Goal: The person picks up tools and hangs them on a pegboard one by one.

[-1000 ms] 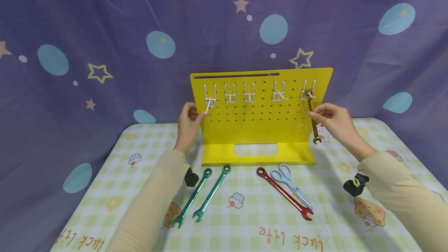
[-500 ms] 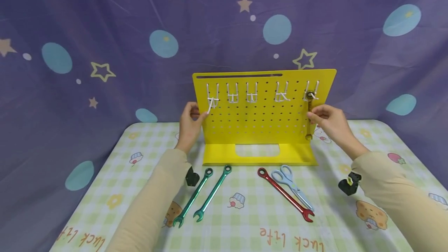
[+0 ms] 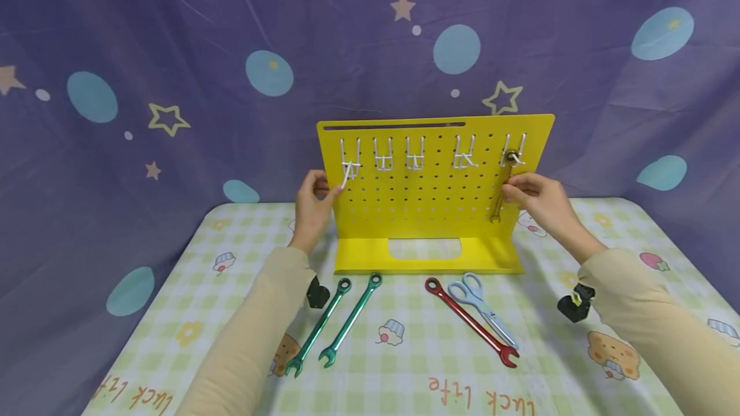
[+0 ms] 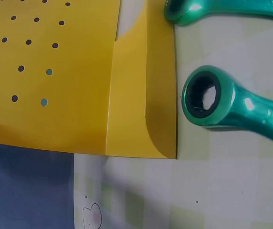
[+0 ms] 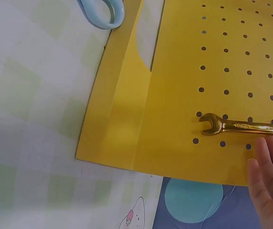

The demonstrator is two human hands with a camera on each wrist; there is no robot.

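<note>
In the head view a yellow pegboard [image 3: 428, 198] stands on the table. My left hand [image 3: 314, 207] grips its left edge, thumb in front, the other fingers partly hidden behind. A gold wrench [image 3: 499, 205] hangs by its ring end from the rightmost white hook [image 3: 516, 146], its lower end slanting left across the board. The thumb and fingertips of my right hand [image 3: 540, 201] pinch the shank near its middle. In the right wrist view the wrench's open end [image 5: 215, 125] lies close to the board, with some fingers [image 5: 269, 164] extended beneath the shank.
Before the board lie two green wrenches [image 3: 320, 326], a red wrench [image 3: 471, 320] and light blue scissors [image 3: 485, 312]. Several other white hooks [image 3: 415, 154] line the upper board. A purple patterned curtain [image 3: 358, 31] hangs behind the checked tablecloth [image 3: 405, 364].
The gold wrench has swung left on its hook, from slanting right past the board's edge to slanting left over the board. My right hand has shifted slightly left with it; the left hand stays.
</note>
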